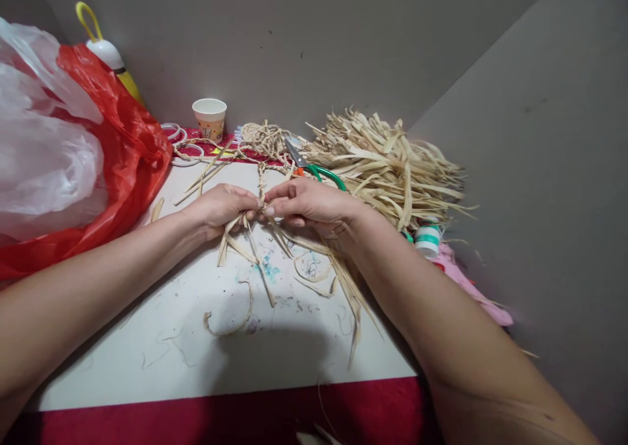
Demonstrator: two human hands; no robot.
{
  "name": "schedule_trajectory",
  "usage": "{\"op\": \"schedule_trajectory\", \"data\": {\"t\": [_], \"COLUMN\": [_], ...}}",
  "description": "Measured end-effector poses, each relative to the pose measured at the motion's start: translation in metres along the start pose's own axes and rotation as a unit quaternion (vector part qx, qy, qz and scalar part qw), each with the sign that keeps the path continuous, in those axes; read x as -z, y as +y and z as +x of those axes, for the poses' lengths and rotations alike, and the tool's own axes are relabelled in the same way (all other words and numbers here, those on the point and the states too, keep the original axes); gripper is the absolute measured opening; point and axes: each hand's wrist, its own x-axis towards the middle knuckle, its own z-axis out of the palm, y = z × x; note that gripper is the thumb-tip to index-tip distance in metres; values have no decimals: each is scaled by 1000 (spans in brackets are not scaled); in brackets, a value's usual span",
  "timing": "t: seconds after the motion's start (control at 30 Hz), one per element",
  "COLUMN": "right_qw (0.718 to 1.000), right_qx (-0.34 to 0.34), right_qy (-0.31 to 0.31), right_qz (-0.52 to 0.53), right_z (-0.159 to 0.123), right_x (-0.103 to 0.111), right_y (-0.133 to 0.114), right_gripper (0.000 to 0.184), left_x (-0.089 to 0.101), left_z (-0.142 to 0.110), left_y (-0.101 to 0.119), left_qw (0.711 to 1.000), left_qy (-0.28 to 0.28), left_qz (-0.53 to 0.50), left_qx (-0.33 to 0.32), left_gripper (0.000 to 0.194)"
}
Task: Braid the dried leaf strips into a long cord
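Both hands meet above the white board, pinching a braided cord of dried straw-like strips. My left hand is closed on the braid's near end, with loose strips hanging below its fingers. From the right, my right hand grips the same end between thumb and fingers; more strips trail beneath its palm. Beyond the hands, the braid runs back toward a coiled heap of cord. Green-handled scissors lie just behind my right hand. Exactly how the strips cross at the fingertips is hidden.
A large bundle of dried strips lies at the back right, near a white-and-green spool. A paper cup stands at the back. Red and clear plastic bags bulge over the left side. Scraps litter the white board.
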Motion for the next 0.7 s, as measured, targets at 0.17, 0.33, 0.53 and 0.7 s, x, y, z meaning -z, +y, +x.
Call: {"op": "schedule_trajectory", "data": {"t": [0.17,0.33,0.53,0.7], "right_qw": [999,998,997,996], "right_qx": [-5,-5,-29,-67], "right_qy": [-8,38,57,34], "right_qz": [-41,-53,-45,-53], "right_z": [1,0,1,4], "right_x": [-6,-8,-11,-13], "right_y": [1,1,-1,-1], "right_gripper": [8,18,32,37], "left_x": [0,0,1,2], "left_z": [-4,-6,-5,-6], "left_y": [5,6,3,0], "left_qw": [999,998,985,971], "left_qy": [22,23,27,11], "left_qz": [27,64,155,214], "left_qx": [-8,-15,-64,-109], "left_gripper": [20,13,16,13]}}
